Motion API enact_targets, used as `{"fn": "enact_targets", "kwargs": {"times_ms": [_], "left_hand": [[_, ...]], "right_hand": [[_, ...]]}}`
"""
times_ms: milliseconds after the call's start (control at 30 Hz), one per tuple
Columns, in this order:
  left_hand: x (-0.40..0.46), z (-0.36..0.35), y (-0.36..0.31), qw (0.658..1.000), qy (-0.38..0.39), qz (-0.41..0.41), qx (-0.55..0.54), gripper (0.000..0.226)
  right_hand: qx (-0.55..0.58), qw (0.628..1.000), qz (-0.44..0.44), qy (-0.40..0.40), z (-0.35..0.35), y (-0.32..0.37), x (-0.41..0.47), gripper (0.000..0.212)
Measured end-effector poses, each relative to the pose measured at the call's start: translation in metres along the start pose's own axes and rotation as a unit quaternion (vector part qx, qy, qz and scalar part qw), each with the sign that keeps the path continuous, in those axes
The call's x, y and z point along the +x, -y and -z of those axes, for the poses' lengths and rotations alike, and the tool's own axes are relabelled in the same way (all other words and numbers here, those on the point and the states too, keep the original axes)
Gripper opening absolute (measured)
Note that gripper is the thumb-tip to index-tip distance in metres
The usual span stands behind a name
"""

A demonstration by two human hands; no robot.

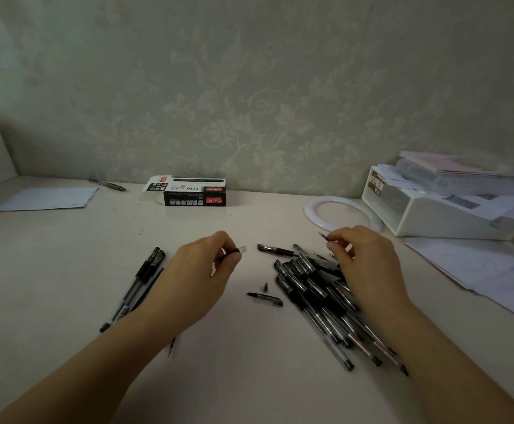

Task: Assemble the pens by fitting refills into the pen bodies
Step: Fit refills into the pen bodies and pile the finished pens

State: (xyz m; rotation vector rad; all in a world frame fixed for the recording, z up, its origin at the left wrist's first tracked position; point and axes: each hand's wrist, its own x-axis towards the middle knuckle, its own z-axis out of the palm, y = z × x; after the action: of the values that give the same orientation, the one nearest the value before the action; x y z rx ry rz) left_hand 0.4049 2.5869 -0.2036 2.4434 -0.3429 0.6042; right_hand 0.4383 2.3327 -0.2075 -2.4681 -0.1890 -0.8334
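Note:
My left hand [197,280] grips a clear pen body with a black grip [238,251]; its open end pokes out past my fingers, and its far end shows below my wrist. My right hand [362,261] pinches a thin dark refill [324,236] above a heap of black pens [323,295] on the right. A loose black cap [266,298] and a tiny tip piece [266,287] lie between my hands. Another pen part [275,250] lies just beyond them. Three finished pens [141,286] lie side by side on the left.
A black-and-white pen box [193,192] stands at the back by the wall. A white ring [341,211] and a white bin with papers [439,209] sit at the right. Loose sheets [494,270] lie near the right edge, a paper [51,198] and a pen [107,184] at back left.

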Motion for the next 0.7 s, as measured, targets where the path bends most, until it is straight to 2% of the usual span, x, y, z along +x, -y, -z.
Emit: {"fn": "enact_targets", "kwargs": {"times_ms": [133, 333, 533, 700], "left_hand": [[0.002, 0.008, 0.011, 0.996, 0.017, 0.064, 0.058, 0.014], [0.005, 0.025, 0.029, 0.975, 0.062, 0.152, 0.15, 0.02], [0.001, 0.023, 0.022, 0.971, 0.104, 0.14, 0.166, 0.027], [-0.001, 0.013, 0.019, 0.965, 0.123, 0.143, 0.182, 0.023]], "right_hand": [[-0.067, 0.997, -0.019, 0.045, -0.004, -0.008, 0.0, 0.011], [-0.088, 0.992, -0.044, 0.081, -0.007, -0.011, -0.002, 0.015], [-0.095, 0.991, -0.032, 0.084, -0.002, -0.005, -0.002, 0.017], [-0.061, 0.998, 0.022, 0.025, 0.003, 0.011, -0.001, 0.015]]}}
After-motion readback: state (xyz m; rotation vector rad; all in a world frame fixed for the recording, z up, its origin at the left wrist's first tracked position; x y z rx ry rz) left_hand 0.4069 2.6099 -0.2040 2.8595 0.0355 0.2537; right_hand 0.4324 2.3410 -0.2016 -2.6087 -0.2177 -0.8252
